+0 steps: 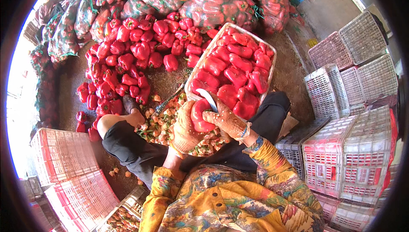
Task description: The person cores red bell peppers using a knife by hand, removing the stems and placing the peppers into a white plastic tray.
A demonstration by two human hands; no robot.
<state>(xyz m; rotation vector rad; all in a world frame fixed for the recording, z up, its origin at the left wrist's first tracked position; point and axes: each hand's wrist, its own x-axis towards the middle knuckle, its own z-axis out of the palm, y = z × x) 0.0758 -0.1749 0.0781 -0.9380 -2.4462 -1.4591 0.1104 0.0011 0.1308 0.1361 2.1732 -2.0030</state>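
1. Holding the red pepper (202, 119) snug helps most. The left hand (186, 127) has its gloved fingers wrapped around one side of it.
2. The right hand (228, 123) is close by, at the other side. It seems to grip the knife (207, 98), and its thumb presses on the pepper too.
3. The curved blade sits at the top of the pepper, with its tip up and to the left. I cannot tell if it is in the skin. Small, slow cuts should be safest.
4. It would be good to turn the pepper bit by bit and tuck the left fingers away from the sharp edge.
5. Scraps (159, 126) lie under the hands. Working over them should stop bits from dropping into the white crate (203, 58) of peppers.
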